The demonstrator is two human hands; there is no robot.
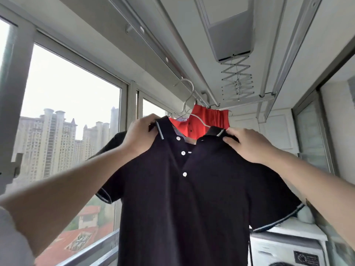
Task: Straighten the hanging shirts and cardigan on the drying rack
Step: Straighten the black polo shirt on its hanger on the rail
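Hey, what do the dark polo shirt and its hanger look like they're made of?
Dark polo shirt: looks like soft matte knit, likely cotton, since it drapes without shine. Hanger: thin silvery wire with a glossy glint, probably metal.

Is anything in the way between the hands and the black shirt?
No. Both hands are already on the black shirt: the left hand holds one collar side and the right hand the other. The red shirt hangs behind it.

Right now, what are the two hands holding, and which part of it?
Both hold the black polo shirt by its collar: left hand pinches the left collar tip, right hand the right side.
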